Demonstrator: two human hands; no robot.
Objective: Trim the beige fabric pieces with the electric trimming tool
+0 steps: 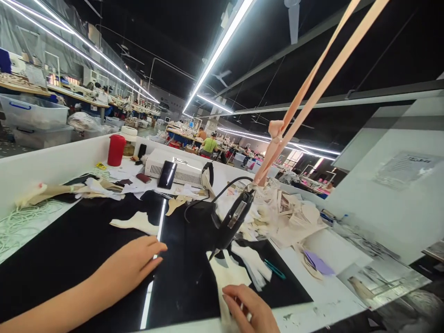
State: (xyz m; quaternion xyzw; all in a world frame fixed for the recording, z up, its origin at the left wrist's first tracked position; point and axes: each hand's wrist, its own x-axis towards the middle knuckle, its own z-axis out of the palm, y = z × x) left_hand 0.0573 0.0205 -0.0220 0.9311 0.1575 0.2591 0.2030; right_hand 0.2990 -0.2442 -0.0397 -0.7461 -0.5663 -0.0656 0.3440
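My left hand point(133, 259) hovers or rests over the black glossy work surface point(93, 245), its fingers stretched out with nothing in them. Just beyond it lies a cream fabric piece point(137, 223). At the front edge, my right hand point(250, 307) has its thumb and fingers pinched on another cream fabric piece point(231, 273); some fingertips are hidden. Over that piece's far end hangs a black corded hand tool point(234, 219) with a narrow tip, held by a knotted peach strap point(298, 106). Whether the tip touches the fabric, I cannot tell.
More pale cut pieces point(253, 263) and a slim teal tool point(275, 269) lie to the right. Behind are a fabric heap point(294, 208), a phone point(167, 175) leaning on a white vented box point(189, 173), and a red thread cone point(116, 150). A white wall point(62, 159) bounds the back.
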